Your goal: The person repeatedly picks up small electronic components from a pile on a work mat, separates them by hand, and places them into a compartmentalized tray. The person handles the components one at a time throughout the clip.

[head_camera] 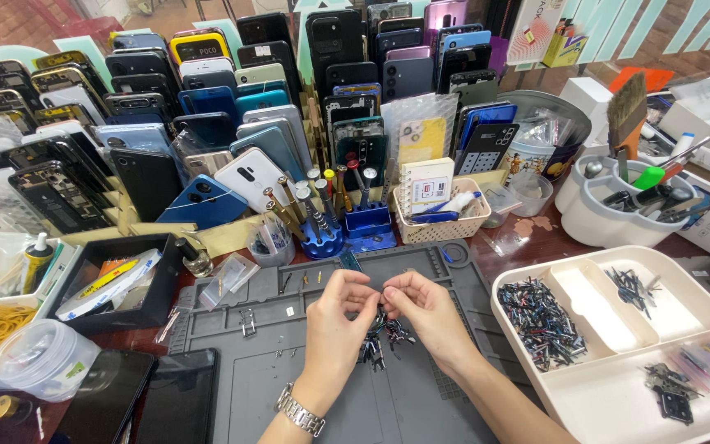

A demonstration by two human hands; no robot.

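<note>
At frame centre I see my left hand (340,306) and right hand (421,304) pinched together on a tangle of small dark metal phone parts (384,335) above the grey silicone work mat (306,362) (fingertips nearly touching). I'd keep them low, separating one piece gently.

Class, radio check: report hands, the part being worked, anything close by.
Left hand and right hand pinching one tiny part together, too small to identify. Pile of small parts below on grey mat. Divided tray at right.
</note>
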